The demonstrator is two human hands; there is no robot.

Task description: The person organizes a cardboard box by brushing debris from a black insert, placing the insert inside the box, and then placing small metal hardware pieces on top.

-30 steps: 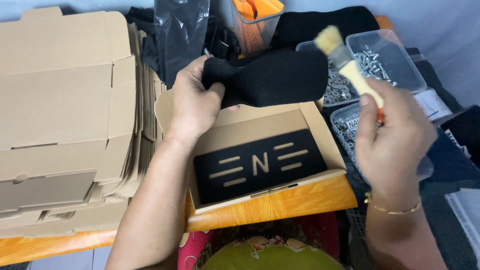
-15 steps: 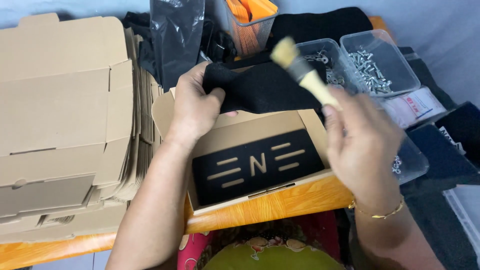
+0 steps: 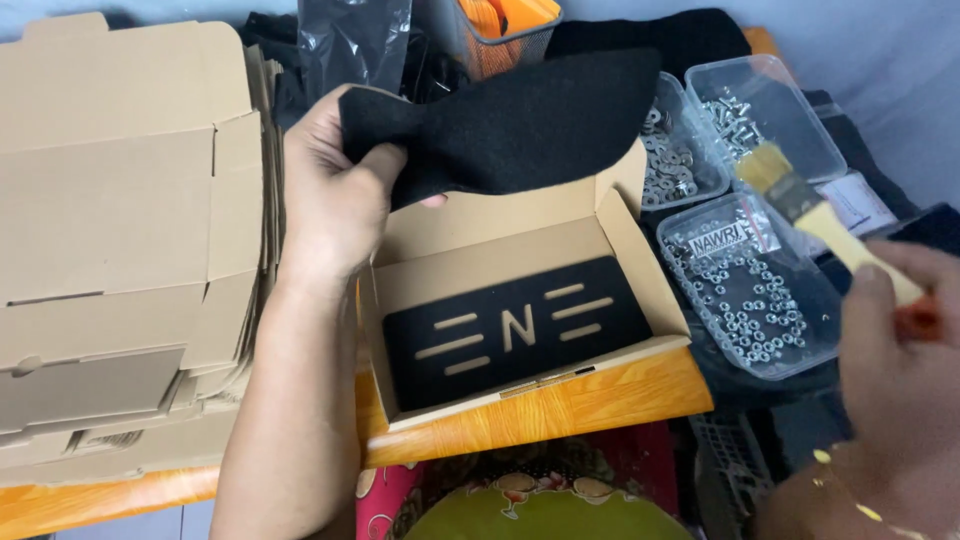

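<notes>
Head view, left hand (image 3: 335, 200): fingers pinching black felt piece (image 3: 510, 125) above open cardboard box (image 3: 640, 260) at desk's front edge (image 3: 560, 410).
Right hand (image 3: 900, 350): fingers curled around brush (image 3: 800, 200) over nut tray (image 3: 750, 290).
Risk: brush could clip the tray, scattering nuts; the limp felt may sag and slip.

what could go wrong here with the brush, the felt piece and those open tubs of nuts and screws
The right hand swings the brush just above the open tubs of nuts; a stray swipe might tip one or flick small parts out. The left hand pinches only one end of the black felt piece, so it may droop or slip. The open box overhangs the table edge and may slide off if bumped.
</notes>
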